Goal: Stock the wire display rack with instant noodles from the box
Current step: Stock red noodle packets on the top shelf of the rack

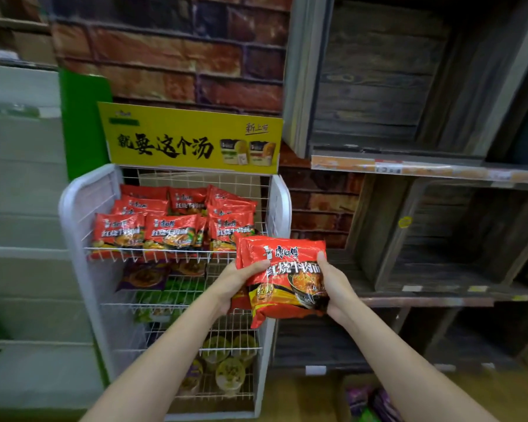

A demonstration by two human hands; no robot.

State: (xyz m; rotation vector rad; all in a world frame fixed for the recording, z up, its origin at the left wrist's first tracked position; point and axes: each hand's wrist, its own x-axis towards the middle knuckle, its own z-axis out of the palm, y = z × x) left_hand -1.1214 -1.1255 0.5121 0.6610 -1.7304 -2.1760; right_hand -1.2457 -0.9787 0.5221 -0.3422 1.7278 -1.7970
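A small stack of red instant noodle packets (287, 269) is held in front of the white wire display rack (73, 214), at its right front corner. My left hand (235, 281) grips the stack's left edge with the thumb on top. My right hand (336, 284) grips its right edge. The rack's top shelf holds several red noodle packets (171, 226) in rows. Lower shelves carry purple and green packets (153, 281) and several noodle cups (226, 360). The box is not in view.
A yellow sign (189, 138) tops the rack, with a brick-pattern wall behind. Dark wooden shelving (424, 178) stands to the right. Pale shelves (19, 239) stand to the left. Purple and green packets (369, 403) lie at the bottom right.
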